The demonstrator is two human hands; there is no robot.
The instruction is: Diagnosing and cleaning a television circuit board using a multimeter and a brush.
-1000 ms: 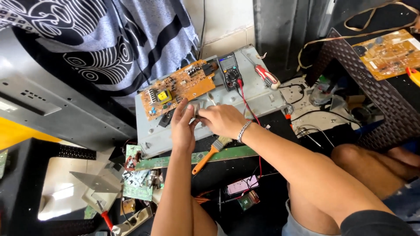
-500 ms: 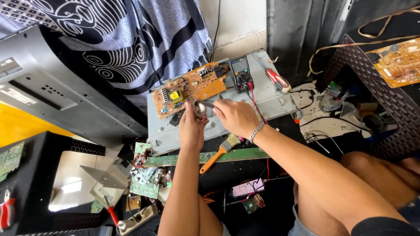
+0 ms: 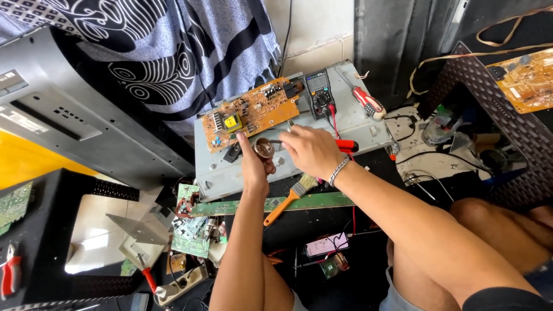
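Note:
My left hand [image 3: 254, 169] holds a small round metal tin [image 3: 264, 148] over a grey metal panel [image 3: 357, 124]. My right hand [image 3: 311, 151], with a chain bracelet on the wrist, hovers just right of the tin, fingers bent toward it; whether it grips something thin I cannot tell. An orange circuit board [image 3: 250, 113] lies on the panel just above the hands. A black multimeter [image 3: 319, 94] sits to the board's right, its red probe [image 3: 345, 145] beside my right hand.
A red-handled screwdriver [image 3: 367, 101] lies on the panel. An orange-handled brush [image 3: 288, 200] and a long green board strip [image 3: 299, 203] lie below the hands. A grey television casing [image 3: 86, 126] stands left, a wicker stand [image 3: 507, 132] right, small boards and red pliers [image 3: 10, 273] on the floor.
My view has shifted, so the panel sits further right and lower. My left hand has lifted the round tin up from the panel, and my right hand has moved beside it.

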